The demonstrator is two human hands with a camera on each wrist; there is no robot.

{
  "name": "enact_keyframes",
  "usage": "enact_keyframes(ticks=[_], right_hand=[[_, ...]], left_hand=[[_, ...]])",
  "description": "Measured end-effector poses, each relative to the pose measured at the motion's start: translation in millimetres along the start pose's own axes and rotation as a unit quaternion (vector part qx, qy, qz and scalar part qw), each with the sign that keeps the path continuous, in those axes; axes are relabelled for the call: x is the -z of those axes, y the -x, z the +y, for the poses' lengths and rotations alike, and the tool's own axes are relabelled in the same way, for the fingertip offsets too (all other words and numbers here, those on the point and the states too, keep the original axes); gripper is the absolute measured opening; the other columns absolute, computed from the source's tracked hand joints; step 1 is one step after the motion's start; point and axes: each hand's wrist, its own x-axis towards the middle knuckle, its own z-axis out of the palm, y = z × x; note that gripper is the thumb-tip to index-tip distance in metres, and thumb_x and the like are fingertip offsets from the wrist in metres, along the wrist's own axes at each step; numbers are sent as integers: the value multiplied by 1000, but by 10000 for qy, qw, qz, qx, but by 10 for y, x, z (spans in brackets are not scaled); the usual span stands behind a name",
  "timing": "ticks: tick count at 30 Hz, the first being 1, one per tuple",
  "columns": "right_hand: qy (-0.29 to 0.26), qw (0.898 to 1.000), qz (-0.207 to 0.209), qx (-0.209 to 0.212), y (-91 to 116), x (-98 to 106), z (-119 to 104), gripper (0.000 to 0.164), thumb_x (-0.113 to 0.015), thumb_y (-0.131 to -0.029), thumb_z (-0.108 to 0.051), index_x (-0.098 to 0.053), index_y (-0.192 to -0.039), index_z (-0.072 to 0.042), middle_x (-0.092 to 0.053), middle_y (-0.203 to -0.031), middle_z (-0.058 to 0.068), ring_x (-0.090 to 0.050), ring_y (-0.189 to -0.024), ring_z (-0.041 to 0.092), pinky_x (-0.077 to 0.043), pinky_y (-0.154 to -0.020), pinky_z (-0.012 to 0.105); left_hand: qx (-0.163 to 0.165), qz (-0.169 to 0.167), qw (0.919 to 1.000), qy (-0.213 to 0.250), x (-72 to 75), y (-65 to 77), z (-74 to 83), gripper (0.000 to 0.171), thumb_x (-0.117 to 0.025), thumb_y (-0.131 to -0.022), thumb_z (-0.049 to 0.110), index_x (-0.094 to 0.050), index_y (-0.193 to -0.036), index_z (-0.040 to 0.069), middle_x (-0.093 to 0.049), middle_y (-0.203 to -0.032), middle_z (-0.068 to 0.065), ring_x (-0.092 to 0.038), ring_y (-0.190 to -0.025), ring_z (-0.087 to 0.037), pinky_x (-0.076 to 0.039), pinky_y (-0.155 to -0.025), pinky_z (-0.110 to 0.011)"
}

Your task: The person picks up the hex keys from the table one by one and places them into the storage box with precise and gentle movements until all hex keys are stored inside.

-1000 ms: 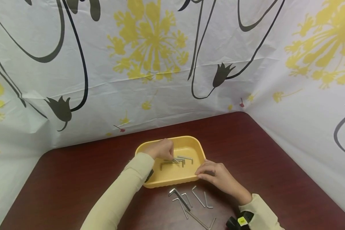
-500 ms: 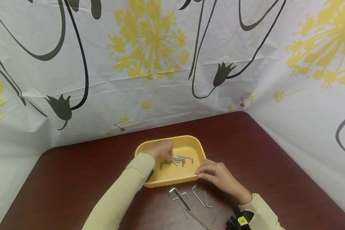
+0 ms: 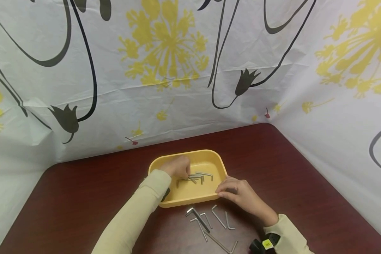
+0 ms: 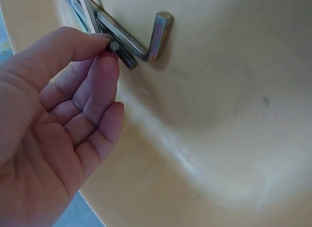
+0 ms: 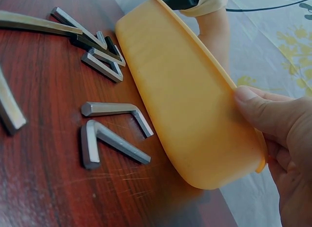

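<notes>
A yellow plastic tray [image 3: 184, 201] stands on the table with several L-shaped hex keys [image 3: 204, 173] lying in it. My left hand [image 3: 179, 166] reaches inside, and in the left wrist view its thumb and forefinger pinch the end of a hex key [image 4: 114, 45]. Beside those fingertips lies a thicker hex key [image 4: 160, 36], its short arm turned up. My right hand [image 3: 238, 192] grips the tray's right front corner. Seen from the right wrist, the thumb presses the outside of the rim while the other fingers are partly hidden behind it.
In front of the tray, several hex keys [image 3: 219, 217] of different sizes are spread on the dark red-brown table [image 3: 92, 197]. One black key [image 3: 200, 219] lies among them. A white cloth [image 3: 184, 120] with a floral print hangs behind the table and along its sides.
My left hand shifts slightly left and down inside the tray, the pinched hex key moving with it. The right hand keeps its place on the corner.
</notes>
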Motion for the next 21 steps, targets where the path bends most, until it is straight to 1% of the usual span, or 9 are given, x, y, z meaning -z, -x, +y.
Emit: enact_keyframes(ticks=[4, 6, 8, 11, 15, 21], right_hand=[[5, 10000, -5, -11, -1, 1, -3, 13, -72, -74, -8, -69, -82, -18, -64, -83, -12, -61, -88, 12, -37, -97, 34], [-5, 10000, -9, -17, 0, 1, -5, 13, -72, -75, -8, -69, -82, -18, -64, -83, -11, -61, -87, 12, -37, -96, 36], [0, 10000, -19, -49, 0, 0, -7, 12, -72, -75, -8, -69, -82, -18, -64, -83, -12, -61, -88, 12, -37, -96, 36], [15, 10000, -28, -79, 1, -1, -9, 11, -72, -75, -9, -69, -82, -17, -64, -83, -12, -61, -87, 13, -38, -96, 34], [42, 9999, -36, -99, 4, -3, -8, 10, -72, -75, -9, -69, -82, -17, -64, -83, -12, -61, -88, 13, -38, -96, 34], [38, 9999, -50, -118, 5, -7, -7, 11, -72, -75, -10, -69, -82, -17, -64, -83, -12, -62, -88, 13, -36, -98, 33]], left_hand=[[84, 31, 10000, 11, -1, 1, 6, 36, -53, -64, -13, -36, -45, 14, -17, -45, 10, -17, -44, -7, -17, -42, -21], [91, 87, 9999, -31, -1, 3, 6, 31, -56, -64, -13, -46, -47, 11, -26, -47, 9, -24, -46, -7, -23, -43, -20], [109, 106, 9999, -45, -5, 2, 1, 24, -58, -65, -12, -54, -53, 8, -36, -51, 8, -31, -50, -8, -29, -45, -20], [73, 107, 9999, -35, -13, 1, -10, 19, -58, -66, -12, -61, -59, 5, -42, -56, 5, -35, -54, -9, -33, -49, -21], [-35, 83, 10000, -13, -24, -3, -28, 22, -56, -65, -13, -55, -54, 7, -34, -51, 6, -30, -51, -9, -28, -46, -21], [-272, 127, 9995, 57, -15, 11, -33, 35, -49, -60, -13, -34, -45, 14, -17, -47, 9, -17, -45, -7, -16, -43, -21]])
